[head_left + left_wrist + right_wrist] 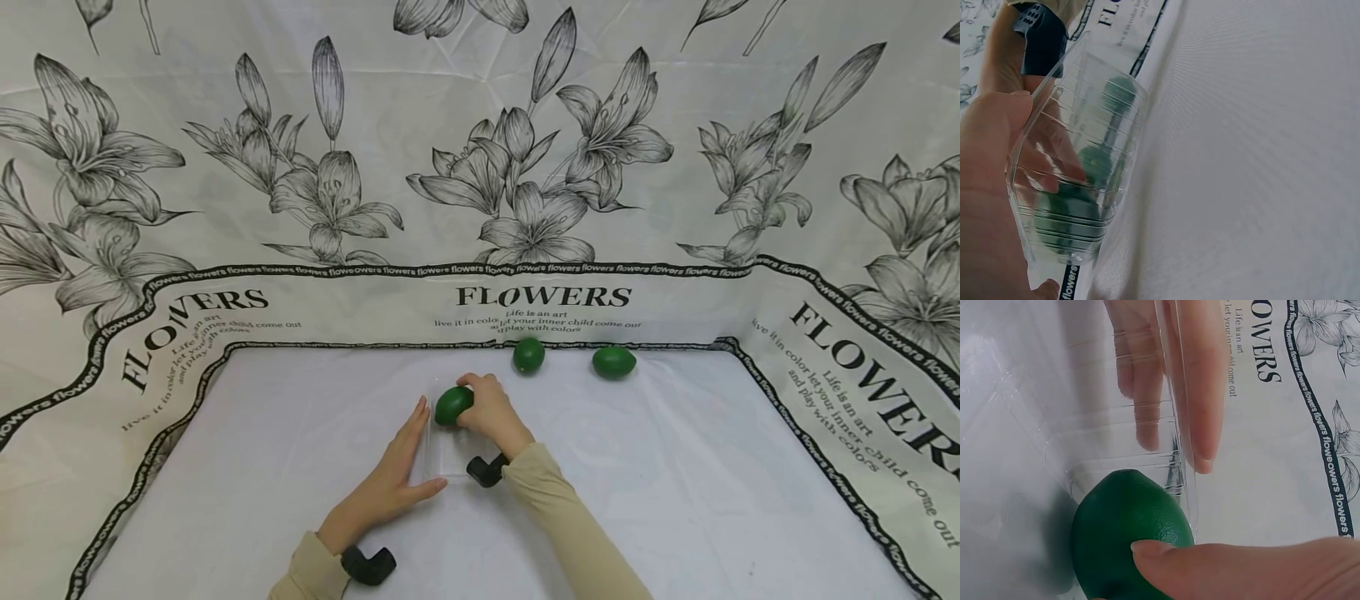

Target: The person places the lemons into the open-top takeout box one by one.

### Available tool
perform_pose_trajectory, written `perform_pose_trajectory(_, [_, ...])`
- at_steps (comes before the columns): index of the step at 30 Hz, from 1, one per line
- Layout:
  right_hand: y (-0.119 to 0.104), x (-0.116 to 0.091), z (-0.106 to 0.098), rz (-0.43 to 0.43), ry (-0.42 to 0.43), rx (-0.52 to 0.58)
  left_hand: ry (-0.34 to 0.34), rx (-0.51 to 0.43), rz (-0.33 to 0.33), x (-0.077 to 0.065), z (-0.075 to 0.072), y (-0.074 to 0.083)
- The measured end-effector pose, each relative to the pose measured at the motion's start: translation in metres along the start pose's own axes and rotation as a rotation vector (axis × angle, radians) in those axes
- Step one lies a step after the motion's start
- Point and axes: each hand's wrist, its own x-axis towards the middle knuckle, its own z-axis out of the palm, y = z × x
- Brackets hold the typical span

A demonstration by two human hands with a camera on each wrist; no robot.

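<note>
A clear plastic container (454,468) stands on the white tabletop in front of me. My left hand (392,471) lies along its left side with straight fingers, the thumb stretched toward the near edge. My right hand (492,414) pinches a green lime (452,407) between thumb and fingers at the far end of the container. In the right wrist view, the thumb (1172,562) presses on the lime's skin, and the fruit sits within the clear walls. The left wrist view shows the lime through the ribbed container wall (1094,78).
Two more green limes, a rounder-looking one (528,356) and one lying sideways (614,362), rest at the back of the white table (712,492). Behind them rises a flower-printed cloth (360,304). A black wrist mount (486,472) sits beside the container's near right corner.
</note>
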Motion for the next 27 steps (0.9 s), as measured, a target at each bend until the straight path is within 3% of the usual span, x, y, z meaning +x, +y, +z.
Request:
perform_pose_trajectory(8, [0.001,-0.001,-0.005,-0.04,0.005,0.012,-0.014,-0.003,-0.002,0.001,-0.001,0.002])
perform_pose_trajectory(19, [-0.004,-0.008,-0.022,-0.032,-0.041,0.004,-0.024,0.015,-0.003,0.0,-0.001,0.001])
perform_pose_trajectory(27, [0.004,-0.009,-0.037,-0.061,-0.056,0.077,-0.02,0.005,-0.003,0.0,-0.001,0.002])
